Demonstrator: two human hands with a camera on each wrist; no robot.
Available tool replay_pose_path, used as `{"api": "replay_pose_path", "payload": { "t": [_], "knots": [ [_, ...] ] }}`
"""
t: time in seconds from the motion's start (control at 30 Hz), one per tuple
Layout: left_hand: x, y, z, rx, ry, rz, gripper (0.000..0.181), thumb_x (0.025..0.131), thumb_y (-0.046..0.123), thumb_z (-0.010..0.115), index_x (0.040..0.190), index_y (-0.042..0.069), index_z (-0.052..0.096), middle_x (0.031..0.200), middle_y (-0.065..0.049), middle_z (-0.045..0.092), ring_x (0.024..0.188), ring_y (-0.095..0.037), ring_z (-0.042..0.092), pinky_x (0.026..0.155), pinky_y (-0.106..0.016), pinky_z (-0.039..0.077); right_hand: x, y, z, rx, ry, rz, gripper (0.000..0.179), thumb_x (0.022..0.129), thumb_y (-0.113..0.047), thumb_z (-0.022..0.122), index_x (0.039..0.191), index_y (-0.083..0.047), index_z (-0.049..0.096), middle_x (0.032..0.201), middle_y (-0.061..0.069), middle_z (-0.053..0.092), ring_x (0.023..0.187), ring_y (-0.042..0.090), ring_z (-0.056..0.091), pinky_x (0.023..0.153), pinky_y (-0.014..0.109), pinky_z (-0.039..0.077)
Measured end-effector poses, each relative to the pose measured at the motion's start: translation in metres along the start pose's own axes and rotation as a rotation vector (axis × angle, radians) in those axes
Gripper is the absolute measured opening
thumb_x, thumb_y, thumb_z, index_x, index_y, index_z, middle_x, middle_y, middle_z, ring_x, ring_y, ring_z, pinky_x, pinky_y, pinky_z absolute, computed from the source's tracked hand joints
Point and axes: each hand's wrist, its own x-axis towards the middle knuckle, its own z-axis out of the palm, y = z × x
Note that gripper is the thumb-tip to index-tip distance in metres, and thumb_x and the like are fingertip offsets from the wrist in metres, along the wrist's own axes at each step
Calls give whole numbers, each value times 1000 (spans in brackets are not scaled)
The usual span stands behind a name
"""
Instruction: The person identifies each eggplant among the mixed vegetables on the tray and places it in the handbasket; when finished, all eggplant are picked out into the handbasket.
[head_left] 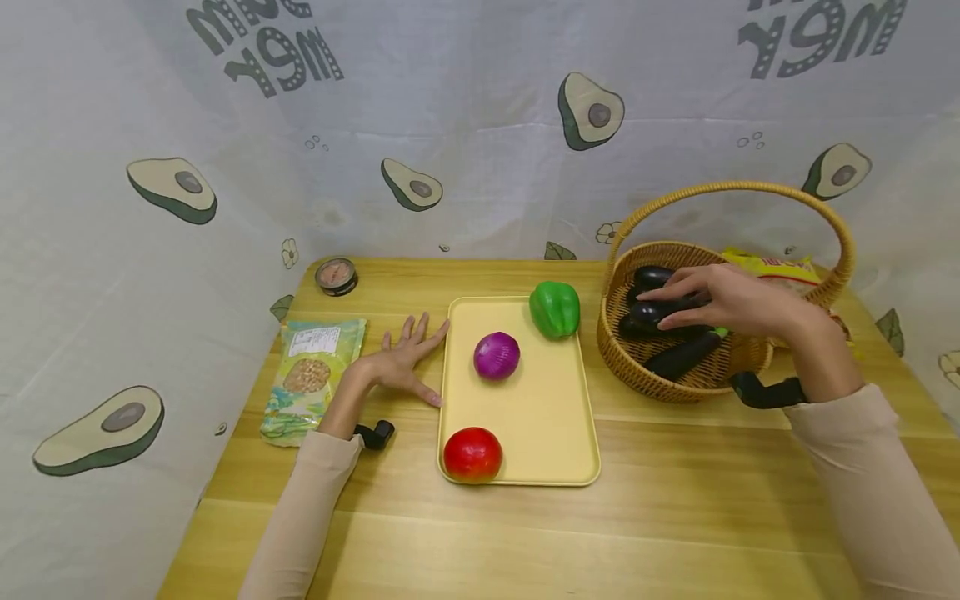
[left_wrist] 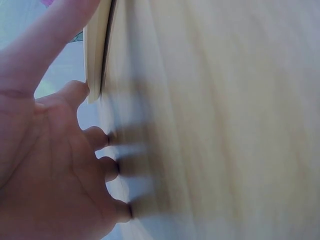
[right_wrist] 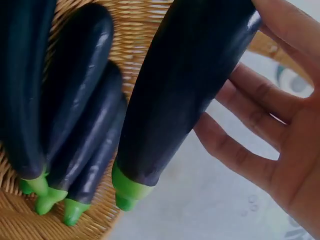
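Observation:
My right hand [head_left: 738, 298] is over the wicker basket [head_left: 633, 367] and grips an eggplant [right_wrist: 180, 85] between thumb and fingers. In the right wrist view this eggplant is tilted, its green stem end pointing down. Several other eggplants [right_wrist: 77, 75] lie beside it in the basket. My left hand [head_left: 393, 365] rests on the table with fingers spread; its thumb and index fingertip touch the left edge of the yellow tray [head_left: 540, 425]. On the tray are a purple onion [head_left: 497, 356], a green bell pepper [head_left: 555, 310] at the back right corner and a red tomato [head_left: 472, 455] at the front left.
A green and yellow bag [head_left: 307, 379] lies left of my left hand. Behind it is a small round tin [head_left: 336, 276]. Yellow packaging [head_left: 776, 267] shows behind the basket, whose tall handle [head_left: 738, 187] arches above it. An avocado-print cloth [head_left: 480, 100] hangs behind the table.

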Motion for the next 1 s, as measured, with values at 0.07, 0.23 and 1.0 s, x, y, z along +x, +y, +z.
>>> {"api": "replay_pose_path", "payload": {
  "t": [0.07,0.23,1.0],
  "knots": [
    [1,0,-1,-1,0,0,129,82,45,87,167,23,-8,168,-18,-31,155,-39,-34,121,-70,-21,6,6,4,-36,-23,-10,45,91,-24,80,134,-15,72,123,11,74,106,23,68,75,28,54],
    [1,1,0,-4,-3,5,130,81,46,87,167,23,-7,168,-19,-31,155,-40,-34,120,-70,-20,21,14,14,-36,-119,2,42,91,-27,80,130,-13,74,124,17,75,85,19,67,69,29,49],
    [1,2,-1,9,-14,-14,130,81,46,87,167,24,-8,168,-18,-31,155,-38,-34,121,-69,-21,59,38,30,126,-293,11,38,85,-23,84,120,-7,78,101,12,81,47,2,23,55,21,35]
  ]
}}
